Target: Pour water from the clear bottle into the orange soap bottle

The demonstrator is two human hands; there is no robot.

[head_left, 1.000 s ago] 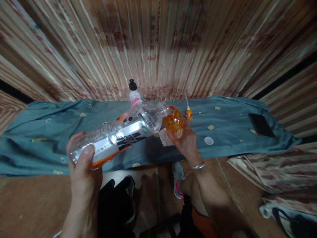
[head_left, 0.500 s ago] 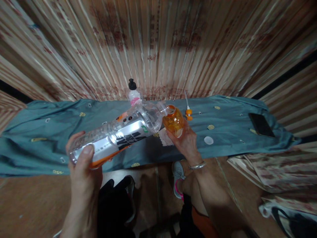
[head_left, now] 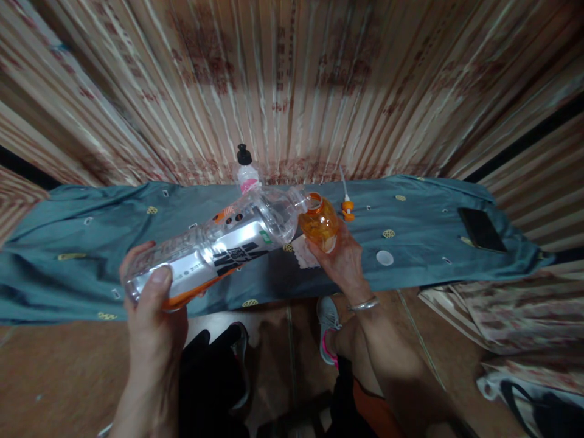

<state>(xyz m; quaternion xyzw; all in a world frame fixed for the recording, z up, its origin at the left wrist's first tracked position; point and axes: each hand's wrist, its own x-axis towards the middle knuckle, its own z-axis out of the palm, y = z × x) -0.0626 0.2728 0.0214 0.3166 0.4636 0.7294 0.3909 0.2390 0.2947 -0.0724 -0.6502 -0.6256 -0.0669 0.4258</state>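
My left hand (head_left: pixel 157 298) is wrapped round the base of a large clear plastic bottle (head_left: pixel 237 243) with a silver, black and orange label. The bottle is tilted, its uncapped mouth at the rim of a small orange see-through bottle (head_left: pixel 319 225). My right hand (head_left: pixel 340 255) grips that orange bottle from the right, leaning it toward the clear one. Whether liquid is flowing between them I cannot tell. Behind the orange bottle lies an orange spray or pump top (head_left: pixel 347 210) with a thin clear tube. A white round cap or disc (head_left: pixel 384 258) rests to the right.
A bench or narrow table bears a teal patterned cloth (head_left: pixel 433 225). At its back stands a clear bottle with a black top and pink label (head_left: pixel 247 173). A dark phone (head_left: pixel 482 229) lies at the right, and a pale cloth or wipe (head_left: pixel 305 254) under the hands. Curtains (head_left: pixel 283 91) hang behind.
The clear bottle's base has shifted very slightly left with my left hand. My right hand and the orange bottle are practically still.
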